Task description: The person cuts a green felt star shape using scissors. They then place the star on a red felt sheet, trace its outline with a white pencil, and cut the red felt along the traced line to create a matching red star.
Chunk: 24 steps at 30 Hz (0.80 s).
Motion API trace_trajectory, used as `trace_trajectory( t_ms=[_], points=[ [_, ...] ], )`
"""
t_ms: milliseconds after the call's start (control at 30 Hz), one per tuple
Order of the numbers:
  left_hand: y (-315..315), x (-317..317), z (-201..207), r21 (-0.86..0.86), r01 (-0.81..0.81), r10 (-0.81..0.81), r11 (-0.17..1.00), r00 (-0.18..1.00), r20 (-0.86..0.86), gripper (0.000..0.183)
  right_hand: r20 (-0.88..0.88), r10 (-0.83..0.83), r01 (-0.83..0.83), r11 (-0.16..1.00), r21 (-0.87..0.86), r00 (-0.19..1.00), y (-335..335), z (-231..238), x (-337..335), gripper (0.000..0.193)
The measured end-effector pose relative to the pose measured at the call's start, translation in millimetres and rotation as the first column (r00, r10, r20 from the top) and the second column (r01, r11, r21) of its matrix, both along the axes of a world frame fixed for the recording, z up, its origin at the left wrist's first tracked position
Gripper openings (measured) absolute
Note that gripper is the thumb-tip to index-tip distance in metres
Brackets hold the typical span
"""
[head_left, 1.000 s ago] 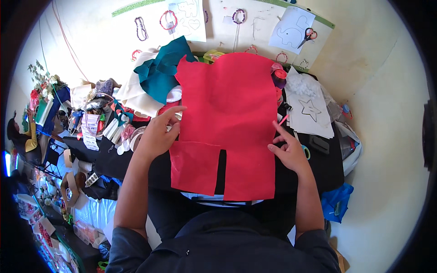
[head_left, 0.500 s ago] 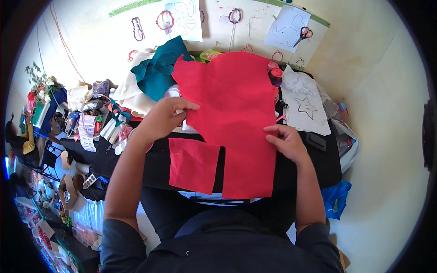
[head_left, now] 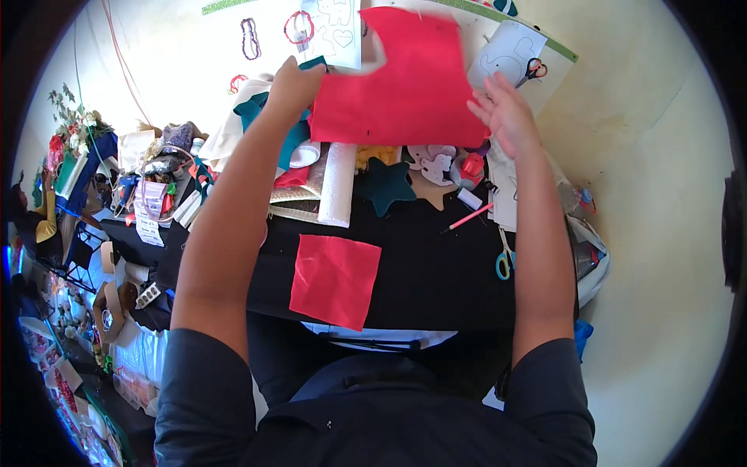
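Note:
A large red felt sheet [head_left: 412,93] with a cut-out notch is lifted over the far side of the table. My left hand [head_left: 296,87] is closed on its left corner. At the sheet's right edge, my right hand [head_left: 507,117] has its fingers spread; it is slightly blurred, and whether a fingertip touches the felt is unclear. A smaller, roughly square red felt piece [head_left: 334,280] lies flat on the black tabletop near me. Behind it lie a dark green felt star [head_left: 385,187] and a tan star [head_left: 428,191].
A white roll [head_left: 336,191] stands left of the stars. To their right are a pink pen [head_left: 469,219] and blue-handled scissors [head_left: 505,261]. Teal cloth [head_left: 293,148] is heaped at the back left. Paper patterns and black-and-red scissors [head_left: 534,70] hang on the wall board.
The large red sheet has been raised and moved away from me, uncovering the stars, pen and blue-handled scissors. Both hands went up with it; my right fingers have spread. The small red piece stayed.

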<state>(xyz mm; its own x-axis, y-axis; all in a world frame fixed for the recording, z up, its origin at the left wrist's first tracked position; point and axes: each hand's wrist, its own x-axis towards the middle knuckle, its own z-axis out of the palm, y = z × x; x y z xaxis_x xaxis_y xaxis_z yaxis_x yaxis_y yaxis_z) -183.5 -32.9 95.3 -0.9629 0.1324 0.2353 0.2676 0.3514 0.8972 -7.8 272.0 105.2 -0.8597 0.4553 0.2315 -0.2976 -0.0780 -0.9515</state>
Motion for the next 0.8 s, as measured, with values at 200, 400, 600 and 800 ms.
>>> trace_trajectory(
  t_ms=[200, 400, 600, 800],
  points=[
    [-50.7, 122.8, -59.6, -0.105, 0.047, -0.07, 0.993, 0.972, -0.225, 0.034, 0.165, -0.213, 0.049, 0.74, 0.671, 0.963, -48.3, -100.8, 46.2, 0.036],
    [-94.5, 224.7, -128.1, -0.648, -0.144, 0.046, 0.748, 0.985, -0.166, 0.06, 0.373, -0.145, -0.027, 0.908, 0.418, 0.916, -102.5, -144.2, 41.0, 0.041],
    [-81.3, 239.0, -102.9, -0.72, 0.062, 0.027, 0.691, 0.993, 0.111, 0.064, 0.26, -0.127, -0.024, 0.861, 0.509, 0.957, -74.1, -157.4, 40.9, 0.031],
    [-83.0, 227.9, -103.5, -0.389, 0.347, -0.261, 0.854, 0.931, 0.257, 0.031, 0.346, -0.044, -0.029, 0.979, 0.202, 0.937, -82.0, -104.6, 132.3, 0.023]
  ],
)
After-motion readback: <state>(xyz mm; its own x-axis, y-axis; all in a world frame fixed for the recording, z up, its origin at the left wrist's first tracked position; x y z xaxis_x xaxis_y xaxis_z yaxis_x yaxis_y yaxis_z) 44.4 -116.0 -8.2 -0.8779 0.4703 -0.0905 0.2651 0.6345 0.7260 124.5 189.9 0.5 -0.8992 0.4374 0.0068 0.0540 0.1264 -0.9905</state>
